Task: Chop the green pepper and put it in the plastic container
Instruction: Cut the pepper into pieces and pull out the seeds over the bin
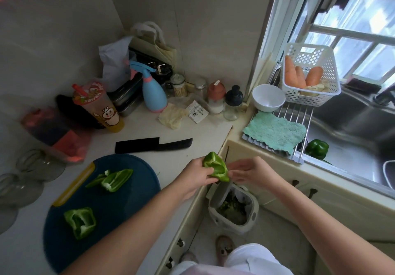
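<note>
One pepper half (80, 221) and a slice (115, 179) lie on the blue cutting board (119, 206), left of the left hand (196, 176). This hand grips a pepper piece (215, 167) above an open waste bin (233, 208). The right hand (250, 172) meets the piece, but its fingers are too blurred to judge their grip. Beyond the hands lies a black knife (154, 144). Farther right, a whole green pepper (316, 148) sits in the sink (342, 163).
</note>
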